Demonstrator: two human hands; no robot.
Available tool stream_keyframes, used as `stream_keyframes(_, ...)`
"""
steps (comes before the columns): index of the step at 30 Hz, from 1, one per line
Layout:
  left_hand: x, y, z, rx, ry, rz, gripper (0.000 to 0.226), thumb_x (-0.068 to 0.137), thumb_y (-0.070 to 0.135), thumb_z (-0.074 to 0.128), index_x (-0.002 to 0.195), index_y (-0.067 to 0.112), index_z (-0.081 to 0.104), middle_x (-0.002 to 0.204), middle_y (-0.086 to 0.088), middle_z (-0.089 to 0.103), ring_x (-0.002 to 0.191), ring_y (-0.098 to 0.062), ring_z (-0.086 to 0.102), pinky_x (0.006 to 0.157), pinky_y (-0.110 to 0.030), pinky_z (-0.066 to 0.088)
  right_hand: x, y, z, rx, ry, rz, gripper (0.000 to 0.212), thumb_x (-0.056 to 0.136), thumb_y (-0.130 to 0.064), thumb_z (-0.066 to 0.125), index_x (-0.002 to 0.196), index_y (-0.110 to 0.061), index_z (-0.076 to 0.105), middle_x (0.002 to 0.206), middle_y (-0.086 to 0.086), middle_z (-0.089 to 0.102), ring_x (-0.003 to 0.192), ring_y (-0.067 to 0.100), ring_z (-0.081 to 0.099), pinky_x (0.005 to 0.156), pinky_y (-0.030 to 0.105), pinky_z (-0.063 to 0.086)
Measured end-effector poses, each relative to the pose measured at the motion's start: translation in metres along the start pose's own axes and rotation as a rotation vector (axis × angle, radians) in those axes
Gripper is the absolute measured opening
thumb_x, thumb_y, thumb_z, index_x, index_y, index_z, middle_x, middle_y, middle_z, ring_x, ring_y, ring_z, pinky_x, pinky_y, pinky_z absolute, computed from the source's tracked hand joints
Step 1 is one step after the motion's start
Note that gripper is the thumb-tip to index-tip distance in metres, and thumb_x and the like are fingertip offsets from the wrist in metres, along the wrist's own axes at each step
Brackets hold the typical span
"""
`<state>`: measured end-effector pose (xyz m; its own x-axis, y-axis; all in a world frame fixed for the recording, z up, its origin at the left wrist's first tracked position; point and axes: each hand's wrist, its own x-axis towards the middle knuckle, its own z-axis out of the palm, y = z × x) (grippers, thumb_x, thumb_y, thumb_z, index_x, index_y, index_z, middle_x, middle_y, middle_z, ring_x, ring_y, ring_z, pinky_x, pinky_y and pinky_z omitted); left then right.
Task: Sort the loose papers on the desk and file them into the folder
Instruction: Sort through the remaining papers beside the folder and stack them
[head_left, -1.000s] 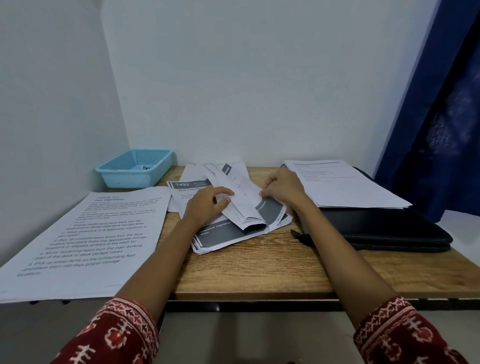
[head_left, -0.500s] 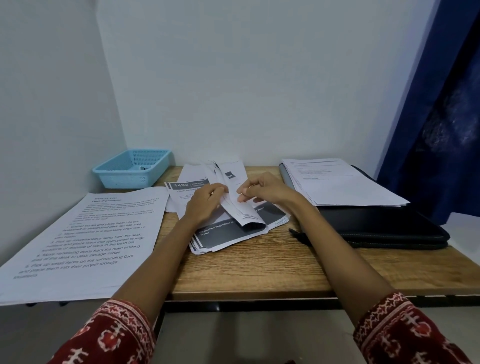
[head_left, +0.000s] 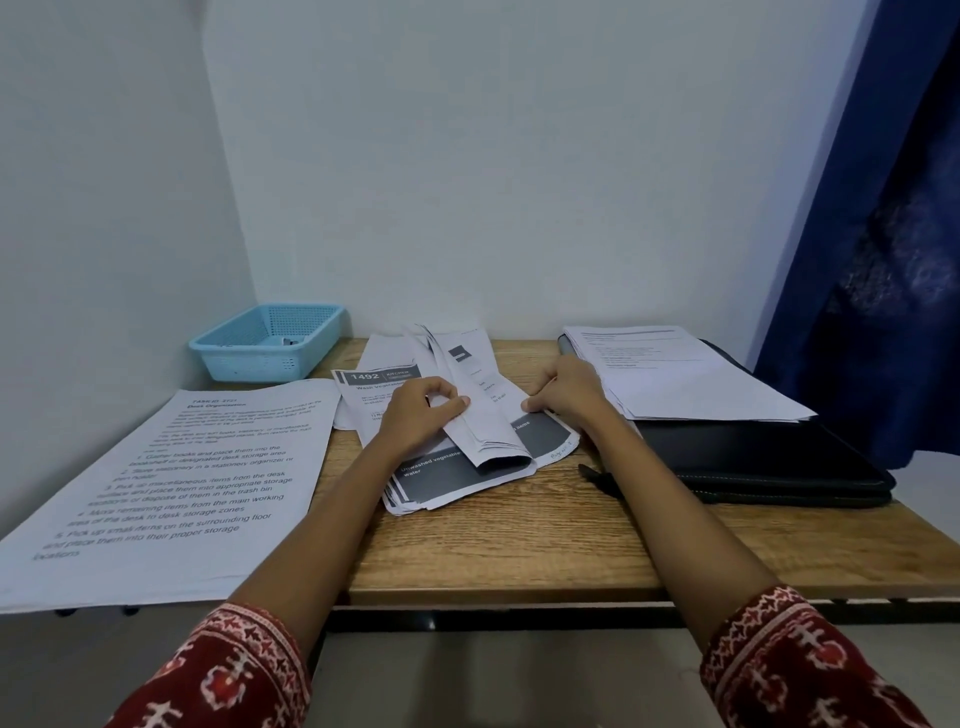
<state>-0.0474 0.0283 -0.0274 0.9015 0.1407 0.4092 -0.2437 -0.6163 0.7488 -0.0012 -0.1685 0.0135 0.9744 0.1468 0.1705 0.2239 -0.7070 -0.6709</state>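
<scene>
folded papers (head_left: 480, 410) run lengthwise away from me atop the pile (head_left: 462, 475); i see left hand (head_left: 421, 415) pinching them, right hand (head_left: 563, 392) curled at the pile's right edge.

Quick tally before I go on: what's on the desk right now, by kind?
Paper groups: 3, the large instruction sheet, the loose pile under both hands, the stack on the folder
Black folder: 1
Blue basket: 1
Total: 5

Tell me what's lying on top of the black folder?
A stack of white printed sheets lies on the black folder, covering its back left part. Whether anything is inside the closed folder cannot be seen.
</scene>
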Motion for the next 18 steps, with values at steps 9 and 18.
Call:
stream_keyframes(9, -0.0026, 0.0033, -0.0021, -0.024, 0.014, 0.02, 0.012, 0.084, 0.025, 0.068, 0.08, 0.013, 0.066, 0.078, 0.01, 0.059, 0.067, -0.001, 0.049, 0.059, -0.021, 0.035, 0.0014, 0.0024, -0.0073, 0.122, -0.043, 0.036, 0.029, 0.072, 0.001, 0.074, 0.056, -0.009, 0.052, 0.072, 0.006, 0.062, 0.07, 0.017, 0.056, 0.071, 0.033, 0.049)
stream_keyframes(18, -0.0029, 0.0045, -0.006, -0.127, 0.076, -0.025, 0.012, 0.081, 0.016, 0.07, 0.074, 0.009, 0.064, 0.076, 0.005, 0.06, 0.068, -0.007, 0.052, 0.066, -0.024, 0.039, 0.0047, -0.0035, -0.0063, 0.05, 0.119, -0.128, 0.023, 0.082, -0.006, 0.057, 0.065, -0.019, 0.052, 0.079, -0.004, 0.057, 0.08, 0.012, 0.051, 0.067, 0.024, 0.037)
